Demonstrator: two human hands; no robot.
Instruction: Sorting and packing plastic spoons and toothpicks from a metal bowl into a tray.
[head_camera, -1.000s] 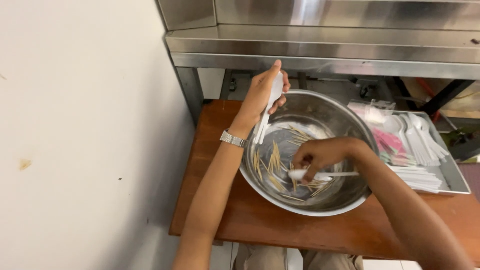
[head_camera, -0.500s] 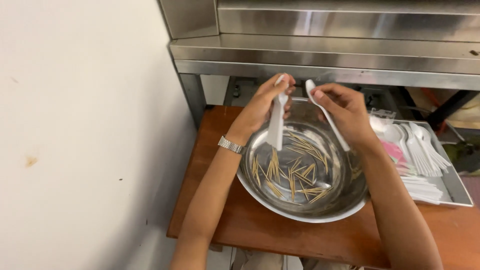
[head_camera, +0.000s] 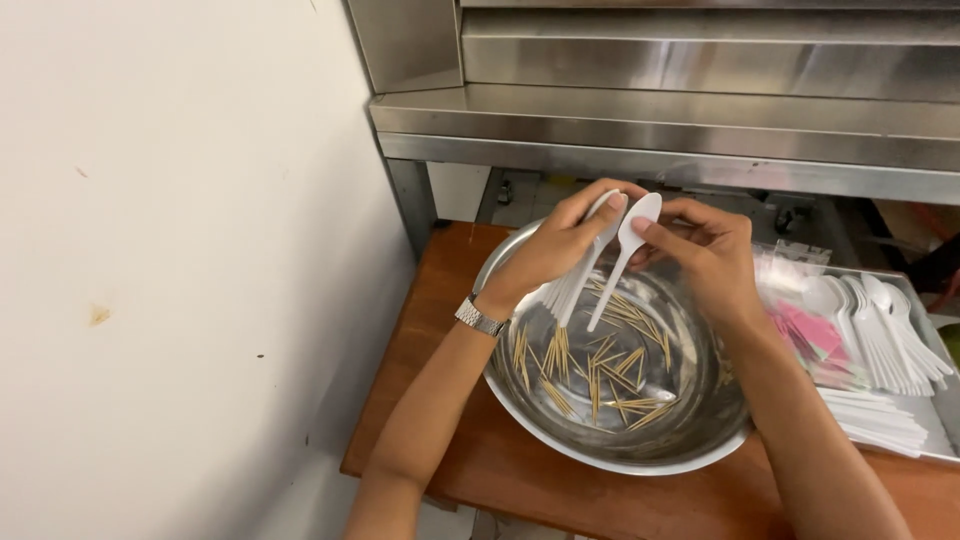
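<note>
Both hands work above the steel bowl (head_camera: 560, 440): our left hand (head_camera: 560, 245) grips a bundle of white spoons (head_camera: 572, 285), and our right hand (head_camera: 705, 250) pinches a single white spoon (head_camera: 625, 250) beside it. Toothpicks (head_camera: 600, 370) lie scattered inside the bowl. Right of the bowl we see a tray (head_camera: 940, 425) with more spoons (head_camera: 885, 340) and pink packets (head_camera: 805, 335).

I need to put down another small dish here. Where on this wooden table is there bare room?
Bare wooden table shows left of the steel bowl, toward the white wall, and in a strip along the near edge. The right side is crowded: a tray of white spoons and packets abuts the bowl. The left hand and right hand hold spoons over the bowl.
</note>
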